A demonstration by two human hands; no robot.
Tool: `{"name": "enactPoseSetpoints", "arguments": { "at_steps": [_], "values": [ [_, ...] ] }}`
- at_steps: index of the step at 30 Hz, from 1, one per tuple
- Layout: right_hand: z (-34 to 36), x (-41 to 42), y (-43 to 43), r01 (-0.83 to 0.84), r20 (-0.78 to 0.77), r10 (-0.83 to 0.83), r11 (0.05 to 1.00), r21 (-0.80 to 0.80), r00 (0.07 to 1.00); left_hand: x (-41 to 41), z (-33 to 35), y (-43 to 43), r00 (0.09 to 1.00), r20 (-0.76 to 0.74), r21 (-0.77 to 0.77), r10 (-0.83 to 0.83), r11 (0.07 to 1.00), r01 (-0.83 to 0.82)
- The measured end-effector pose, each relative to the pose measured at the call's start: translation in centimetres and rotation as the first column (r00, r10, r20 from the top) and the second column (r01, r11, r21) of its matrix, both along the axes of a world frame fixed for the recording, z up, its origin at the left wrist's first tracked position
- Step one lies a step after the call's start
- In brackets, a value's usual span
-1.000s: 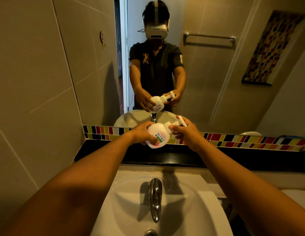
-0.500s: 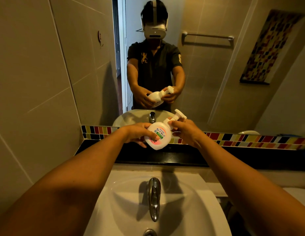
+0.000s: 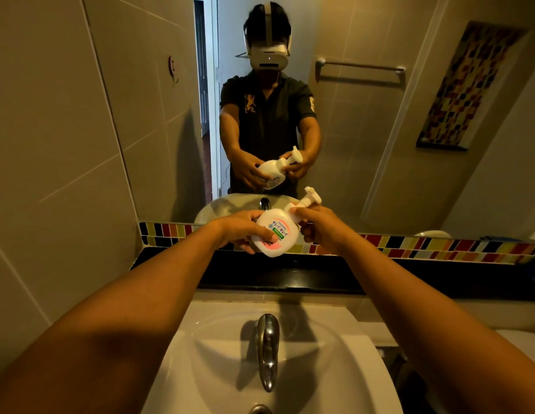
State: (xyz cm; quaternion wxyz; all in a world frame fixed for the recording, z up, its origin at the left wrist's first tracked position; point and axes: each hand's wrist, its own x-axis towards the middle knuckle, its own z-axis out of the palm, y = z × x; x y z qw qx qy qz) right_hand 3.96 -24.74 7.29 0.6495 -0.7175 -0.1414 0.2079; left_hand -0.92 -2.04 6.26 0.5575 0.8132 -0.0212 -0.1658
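A white soap pump bottle (image 3: 275, 233) with a pink, white and green label is held tilted in the air above the black ledge, its pump head (image 3: 311, 198) pointing up and to the right. My left hand (image 3: 245, 227) grips the bottle's body from the left, thumb across the label. My right hand (image 3: 317, 227) grips the bottle's neck just below the pump. The mirror shows the same hold from the front.
A white basin (image 3: 343, 366) with a chrome tap (image 3: 267, 351) lies below my arms. A black ledge (image 3: 409, 279) and a coloured tile strip (image 3: 439, 248) run under the mirror (image 3: 364, 138). Tiled wall stands close on the left.
The bottle has turned in my hands: its label now faces me more squarely and the pump points further up and right. Both hands have kept their hold.
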Motion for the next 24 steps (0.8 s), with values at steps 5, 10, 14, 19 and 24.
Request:
{"name": "enactPoseSetpoints", "arguments": {
  "at_steps": [5,10,14,19,24],
  "values": [
    [0.0,-0.1,0.9,0.159,0.089,-0.148,0.978,-0.137,0.985,-0.1,0.1,-0.7,1.000,0.026,0.033,-0.010,0.999,0.009],
    [0.2,-0.3,0.3,0.015,0.095,-0.008,0.997,-0.082,0.995,-0.3,0.1,-0.5,1.000,0.001,-0.009,-0.007,1.000,0.007],
    [0.8,0.0,-0.6,-0.036,0.060,0.040,0.998,-0.059,0.997,-0.4,0.3,0.2,0.996,-0.082,-0.062,-0.025,0.998,0.020],
    [2.0,-0.1,-1.1,-0.140,-0.024,0.141,0.990,0.031,0.990,-0.4,0.7,0.6,0.983,-0.170,-0.149,-0.063,0.988,0.038],
    [2.5,-0.6,-1.3,-0.172,-0.066,0.177,0.982,0.080,0.982,-0.5,1.5,0.6,0.975,-0.210,-0.167,-0.079,0.985,0.044]
  ]
}}
